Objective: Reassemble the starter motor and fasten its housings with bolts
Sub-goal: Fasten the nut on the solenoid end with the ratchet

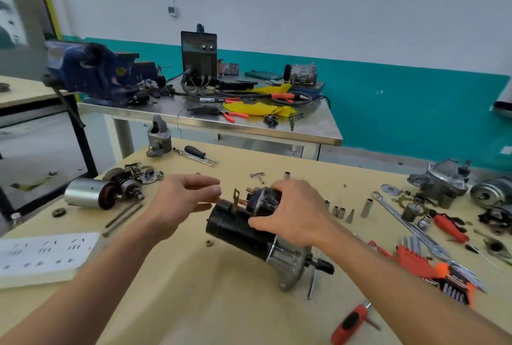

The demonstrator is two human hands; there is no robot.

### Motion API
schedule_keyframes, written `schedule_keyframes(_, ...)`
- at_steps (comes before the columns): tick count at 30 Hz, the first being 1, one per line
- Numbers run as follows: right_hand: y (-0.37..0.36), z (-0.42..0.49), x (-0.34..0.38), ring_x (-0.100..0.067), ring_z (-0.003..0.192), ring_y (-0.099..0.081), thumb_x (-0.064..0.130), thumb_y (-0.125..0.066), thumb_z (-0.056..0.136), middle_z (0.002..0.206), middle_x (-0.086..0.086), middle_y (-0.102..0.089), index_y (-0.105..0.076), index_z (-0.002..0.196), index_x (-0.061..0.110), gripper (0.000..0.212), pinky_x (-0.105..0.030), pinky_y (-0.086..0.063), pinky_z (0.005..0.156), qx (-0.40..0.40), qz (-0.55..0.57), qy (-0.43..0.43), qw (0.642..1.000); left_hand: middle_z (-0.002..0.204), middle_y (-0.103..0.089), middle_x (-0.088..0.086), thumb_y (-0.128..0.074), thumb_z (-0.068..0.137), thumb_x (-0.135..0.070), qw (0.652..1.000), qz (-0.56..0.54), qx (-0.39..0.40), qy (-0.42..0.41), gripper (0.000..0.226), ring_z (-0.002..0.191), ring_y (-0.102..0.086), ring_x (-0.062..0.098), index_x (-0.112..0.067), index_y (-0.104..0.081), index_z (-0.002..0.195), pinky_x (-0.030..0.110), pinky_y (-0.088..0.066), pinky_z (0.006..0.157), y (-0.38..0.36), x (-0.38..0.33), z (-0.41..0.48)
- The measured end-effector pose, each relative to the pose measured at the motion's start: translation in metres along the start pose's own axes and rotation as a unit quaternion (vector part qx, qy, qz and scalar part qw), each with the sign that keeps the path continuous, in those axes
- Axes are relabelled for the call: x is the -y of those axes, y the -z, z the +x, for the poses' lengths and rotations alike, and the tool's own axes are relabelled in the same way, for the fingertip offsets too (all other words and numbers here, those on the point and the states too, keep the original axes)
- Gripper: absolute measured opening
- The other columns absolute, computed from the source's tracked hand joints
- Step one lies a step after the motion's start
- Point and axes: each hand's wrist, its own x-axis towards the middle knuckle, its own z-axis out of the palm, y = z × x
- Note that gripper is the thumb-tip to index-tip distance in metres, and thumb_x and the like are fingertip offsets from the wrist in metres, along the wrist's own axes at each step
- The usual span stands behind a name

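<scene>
Starter motor (pixel 243 234) lies on the worktop (pixel 194 303), its long axis running from the black rear end at upper left to the silver nose at lower right. The left hand (pixel 182 200) hovers just beside the rear terminals, fingers half curled; whether its grip pinches anything I cannot tell. The right hand (pixel 291 214) is on the motor, grip clenched over the solenoid (pixel 261 200). Far right, an orange holder (pixel 440 270) carries hex keys.
</scene>
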Motion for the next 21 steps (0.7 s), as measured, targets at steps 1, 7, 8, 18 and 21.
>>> schedule_keyframes(1, 0.002, -0.010, -0.007, -0.006, 0.066, -0.062, 0.071, -0.069, 0.054, 0.071, 0.012, -0.066, -0.065, 0.082, 0.028, 0.051, -0.034, -0.058, 0.060, -0.040, 0.064, -0.017, 0.997, 0.095, -0.078, 0.003, -0.078, 0.082, -0.017, 1.000, -0.003, 0.012, -0.024, 0.017, 0.094, -0.074, 0.021, -0.020, -0.078, 0.099, 0.033, -0.060, 0.084, -0.003, -0.011, 0.000)
schedule_keyframes(7, 0.000, -0.060, -0.025, -0.008, 0.077, -0.070, 0.052, -0.083, 0.060, 0.083, 0.013, -0.073, -0.069, 0.091, 0.029, 0.041, -0.035, -0.059, 0.070, -0.198, 0.274, -0.017, 0.941, 0.093, -0.077, -0.015, -0.079, 0.076, -0.037, 0.971, 0.138, 0.143, -0.136, 0.018, 0.090, -0.071, 0.001, -0.032, -0.079, 0.093, 0.011, -0.053, 0.073, -0.048, -0.092, -0.006)
schedule_keyframes(8, -0.001, -0.063, -0.028, -0.010, 0.077, -0.070, 0.049, -0.085, 0.060, 0.083, 0.011, -0.073, -0.069, 0.091, 0.028, 0.041, -0.037, -0.058, 0.070, -0.211, 0.278, -0.009, 0.937, 0.092, -0.077, -0.018, -0.080, 0.078, -0.036, 0.955, 0.187, 0.182, -0.140, 0.014, 0.089, -0.070, -0.002, -0.032, -0.079, 0.092, 0.008, -0.052, 0.070, -0.059, -0.102, -0.007)
schedule_keyframes(18, 0.002, -0.080, -0.049, -0.011, 0.083, -0.071, 0.041, -0.090, 0.061, 0.088, 0.014, -0.072, -0.067, 0.097, 0.030, 0.044, -0.032, -0.059, 0.070, -0.252, 0.316, 0.021, 0.914, 0.080, -0.076, -0.018, -0.081, 0.080, -0.032, 0.912, 0.291, 0.234, -0.170, 0.008, 0.075, -0.071, 0.000, -0.028, -0.080, 0.087, 0.011, -0.052, 0.066, -0.116, -0.132, -0.018)
schedule_keyframes(21, 0.001, -0.083, -0.050, -0.010, 0.078, -0.070, 0.040, -0.090, 0.060, 0.085, 0.014, -0.070, -0.068, 0.096, 0.029, 0.044, -0.031, -0.058, 0.067, -0.265, 0.311, 0.038, 0.912, 0.077, -0.076, -0.015, -0.082, 0.079, -0.032, 0.891, 0.337, 0.256, -0.167, 0.007, 0.073, -0.072, 0.003, -0.027, -0.080, 0.084, 0.022, -0.058, 0.072, -0.123, -0.140, -0.020)
